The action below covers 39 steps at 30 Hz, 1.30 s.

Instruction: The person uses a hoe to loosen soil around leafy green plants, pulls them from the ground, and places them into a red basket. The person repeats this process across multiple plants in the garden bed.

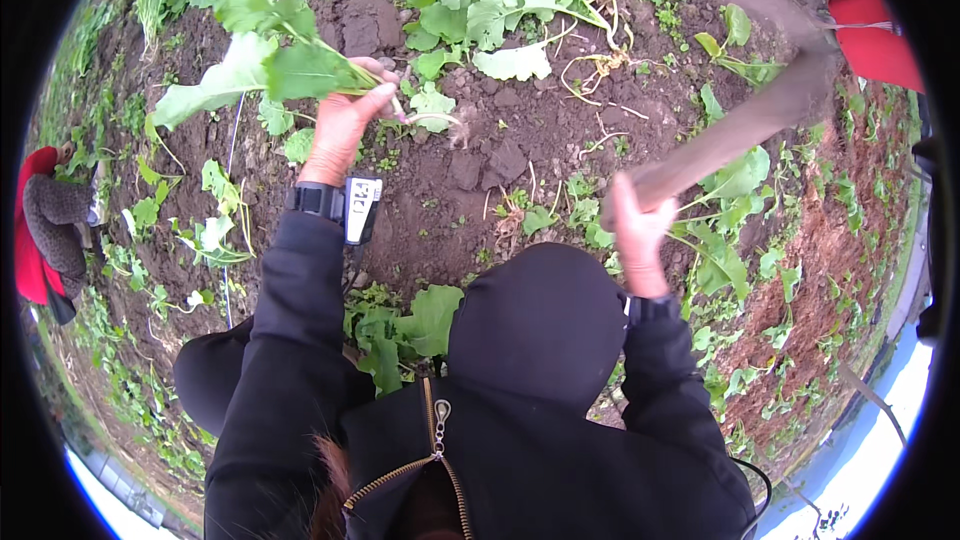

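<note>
My left hand (360, 94) grips the stems of a leafy green seedling (307, 67), held over the soil at upper left, its thin pale root trailing to the right. My right hand (641, 221) is closed around the wooden handle (712, 135) of a hand tool that looks like a hoe. The tool is raised towards the upper right; its far end is blurred, so its head cannot be made out well. Between my hands lies broken brown soil (420, 195). A pile of uprooted leafy plants (517, 7) with pale roots lies beyond.
A leafy plant (427, 322) stands between my knees. A pale string (234, 135) runs along the soil at left. Other plants (720, 255) grow near my right wrist. A person in red and grey (56, 225) is at far left; a red thing (874, 34) is at upper right.
</note>
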{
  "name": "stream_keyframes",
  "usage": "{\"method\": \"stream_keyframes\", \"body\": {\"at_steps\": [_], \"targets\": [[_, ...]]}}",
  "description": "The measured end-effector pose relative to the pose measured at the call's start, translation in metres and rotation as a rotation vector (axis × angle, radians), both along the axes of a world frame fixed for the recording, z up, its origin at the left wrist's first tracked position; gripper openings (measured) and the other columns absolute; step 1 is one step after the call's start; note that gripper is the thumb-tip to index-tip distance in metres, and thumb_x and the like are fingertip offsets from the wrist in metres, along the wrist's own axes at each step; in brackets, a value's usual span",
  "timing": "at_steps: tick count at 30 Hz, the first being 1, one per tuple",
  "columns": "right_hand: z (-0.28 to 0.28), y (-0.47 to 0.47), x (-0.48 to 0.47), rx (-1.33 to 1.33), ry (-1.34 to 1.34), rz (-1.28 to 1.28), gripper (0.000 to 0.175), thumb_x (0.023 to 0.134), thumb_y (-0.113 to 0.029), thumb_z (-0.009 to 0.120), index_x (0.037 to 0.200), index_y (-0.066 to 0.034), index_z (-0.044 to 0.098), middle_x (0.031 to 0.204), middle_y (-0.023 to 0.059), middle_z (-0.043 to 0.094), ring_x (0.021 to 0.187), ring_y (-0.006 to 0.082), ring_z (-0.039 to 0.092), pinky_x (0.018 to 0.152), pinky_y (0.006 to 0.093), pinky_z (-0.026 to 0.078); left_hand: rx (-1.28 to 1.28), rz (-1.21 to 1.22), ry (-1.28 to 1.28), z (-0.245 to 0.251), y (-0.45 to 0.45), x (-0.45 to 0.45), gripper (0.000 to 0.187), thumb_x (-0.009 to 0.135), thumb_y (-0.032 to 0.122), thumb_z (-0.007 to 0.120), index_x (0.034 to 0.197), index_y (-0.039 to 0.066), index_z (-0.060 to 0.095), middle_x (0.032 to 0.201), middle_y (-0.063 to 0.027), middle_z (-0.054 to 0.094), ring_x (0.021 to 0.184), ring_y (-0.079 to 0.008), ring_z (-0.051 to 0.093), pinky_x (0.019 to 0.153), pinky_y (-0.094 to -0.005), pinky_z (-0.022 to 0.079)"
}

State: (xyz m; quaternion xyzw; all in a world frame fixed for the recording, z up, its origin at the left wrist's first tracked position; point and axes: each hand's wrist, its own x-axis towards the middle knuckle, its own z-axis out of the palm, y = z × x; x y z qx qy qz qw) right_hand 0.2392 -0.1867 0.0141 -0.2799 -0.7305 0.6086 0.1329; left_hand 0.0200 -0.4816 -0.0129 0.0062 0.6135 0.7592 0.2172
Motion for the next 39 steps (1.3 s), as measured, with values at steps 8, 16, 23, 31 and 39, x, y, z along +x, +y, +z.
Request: {"method": "stream_keyframes", "body": {"at_steps": [8, 16, 23, 31, 39], "targets": [[-0.073, 0.000, 0.035, 0.454, -0.809, 0.439, 0.031, 0.070, -0.018, 0.062, 0.091, 0.0032, 0.052, 0.080, 0.0248, 0.061, 0.079, 0.0375, 0.062, 0.069, 0.0422, 0.051, -0.166, -0.066, 0.226, -0.037, 0.019, 0.030, 0.026, 0.079, 0.000, 0.060, 0.102, 0.005, 0.050, 0.095, -0.0057, 0.058, 0.079, -0.0141, 0.059, 0.067, -0.0293, 0.053], [-0.089, -0.032, 0.074, 0.267, -0.746, 0.261, 0.028, 0.071, -0.015, 0.061, 0.093, 0.0002, 0.050, 0.077, 0.0204, 0.060, 0.074, 0.0323, 0.062, 0.068, 0.0367, 0.048, -0.329, 0.018, 0.240, -0.080, 0.055, 0.040, 0.027, 0.081, 0.018, 0.059, 0.104, 0.006, 0.053, 0.098, -0.0050, 0.058, 0.091, -0.0172, 0.054, 0.081, -0.0297, 0.044], [-0.103, -0.031, 0.102, 0.125, -0.624, 0.128, 0.034, 0.071, -0.017, 0.064, 0.097, 0.0005, 0.052, 0.075, 0.0189, 0.060, 0.069, 0.0275, 0.062, 0.067, 0.0339, 0.048, -0.847, 0.039, 0.420, -0.074, 0.090, 0.066, 0.038, 0.065, 0.005, 0.070, 0.097, -0.001, 0.049, 0.085, -0.0207, 0.061, 0.082, -0.0404, 0.059, 0.072, -0.0412, 0.048], [-0.103, -0.032, 0.106, 0.112, -0.596, 0.142, 0.034, 0.070, -0.021, 0.065, 0.094, -0.0005, 0.052, 0.076, 0.0225, 0.061, 0.075, 0.0383, 0.062, 0.066, 0.0400, 0.049, -1.047, -0.264, 0.604, -0.087, 0.107, 0.076, 0.038, 0.069, 0.003, 0.063, 0.104, 0.004, 0.047, 0.095, -0.0179, 0.057, 0.085, -0.0374, 0.057, 0.072, -0.0434, 0.048], [-0.093, -0.019, 0.101, 0.131, -0.508, 0.136, 0.035, 0.071, -0.019, 0.067, 0.096, 0.0006, 0.053, 0.077, 0.0192, 0.062, 0.071, 0.0305, 0.063, 0.067, 0.0361, 0.049, -1.001, -0.241, 0.583, -0.103, 0.101, 0.078, 0.036, 0.069, 0.002, 0.061, 0.102, 0.005, 0.047, 0.096, -0.0171, 0.057, 0.085, -0.0377, 0.057, 0.072, -0.0432, 0.048]]}}
